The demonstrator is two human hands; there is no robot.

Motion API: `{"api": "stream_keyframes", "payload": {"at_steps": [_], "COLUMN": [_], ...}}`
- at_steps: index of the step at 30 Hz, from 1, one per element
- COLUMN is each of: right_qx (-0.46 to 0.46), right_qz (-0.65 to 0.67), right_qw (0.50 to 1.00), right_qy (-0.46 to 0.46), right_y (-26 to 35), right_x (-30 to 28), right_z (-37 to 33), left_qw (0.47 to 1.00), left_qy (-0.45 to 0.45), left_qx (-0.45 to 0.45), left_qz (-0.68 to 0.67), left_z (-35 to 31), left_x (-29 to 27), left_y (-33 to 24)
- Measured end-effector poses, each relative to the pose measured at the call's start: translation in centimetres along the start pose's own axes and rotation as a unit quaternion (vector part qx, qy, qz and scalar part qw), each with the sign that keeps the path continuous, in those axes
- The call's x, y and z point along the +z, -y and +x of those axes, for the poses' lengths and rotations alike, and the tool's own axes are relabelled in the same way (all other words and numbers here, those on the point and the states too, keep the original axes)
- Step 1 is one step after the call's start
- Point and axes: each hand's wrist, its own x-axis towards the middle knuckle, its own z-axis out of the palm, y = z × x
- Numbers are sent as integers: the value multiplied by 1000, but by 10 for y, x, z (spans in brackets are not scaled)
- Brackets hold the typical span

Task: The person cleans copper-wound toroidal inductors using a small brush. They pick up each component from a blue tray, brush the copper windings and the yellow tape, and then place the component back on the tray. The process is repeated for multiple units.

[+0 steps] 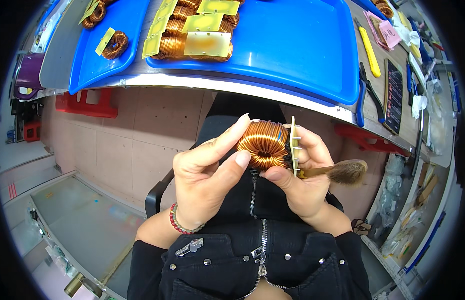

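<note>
Between my two hands, above my lap, is a copper-wound toroidal coil (262, 142) with a small pale circuit board (294, 146) upright on its right side. Metal pins stick out of the board toward the right. My left hand (207, 170) pinches the coil's left side with thumb and fingers. My right hand (307, 182) grips the coil and board from the right, its thumb under the coil. A brush (345, 173) with brown bristles also sits in my right hand, its head pointing right; most of its handle is hidden.
Ahead on the bench, a blue tray (297, 45) holds rows of coils with yellow boards (207, 44). Another blue tray (87, 65) at left holds a few more. To the right lie a yellow utility knife (370, 52) and pliers (371, 92). A red stool (87, 104) stands below.
</note>
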Motion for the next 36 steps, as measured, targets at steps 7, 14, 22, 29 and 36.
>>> {"api": "stream_keyframes", "payload": {"at_steps": [7,14,22,29,36], "right_qx": [-3,1,91,-5,-306], "right_qz": [-12,31,46,-322,-607], "right_qw": [1000,999,994,939,730], "right_qy": [10,10,50,118,68], "right_y": [-5,-7,8,31,24], "right_x": [-3,-4,-14,-15,-15], "right_z": [-1,0,21,45,19], "left_qw": [999,998,973,926,904], "left_qy": [-1,-21,39,91,77], "left_qx": [-25,-41,-178,-232,-103], "left_qz": [-25,-53,-140,-283,-407], "left_z": [1,-2,10,11,15], "left_x": [-1,-1,-7,-1,2], "left_y": [2,3,1,22,30]}}
